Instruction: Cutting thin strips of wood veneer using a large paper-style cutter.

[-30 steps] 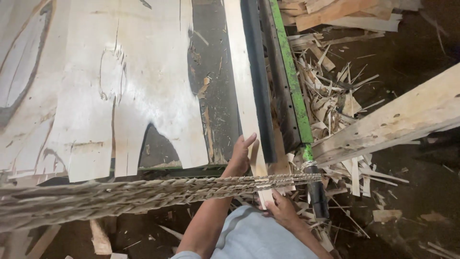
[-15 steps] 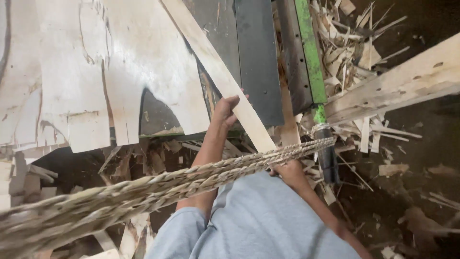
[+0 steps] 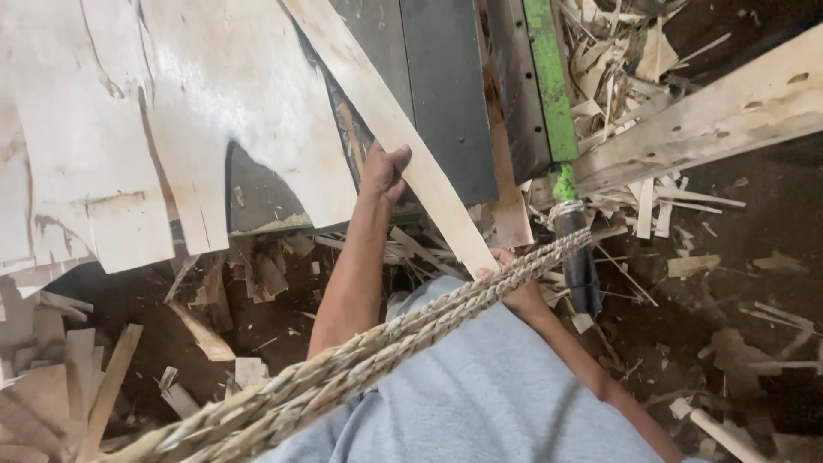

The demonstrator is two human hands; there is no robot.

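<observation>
1. My left hand has its grip closed on the upper part of a long veneer strip.
2. My right hand holds the strip's lower end; a rope crosses it, so I cannot tell how tight that grip is.
3. The strip slants over the dark worktop, beside torn veneer sheets.
4. Scraps litter the floor below.
</observation>
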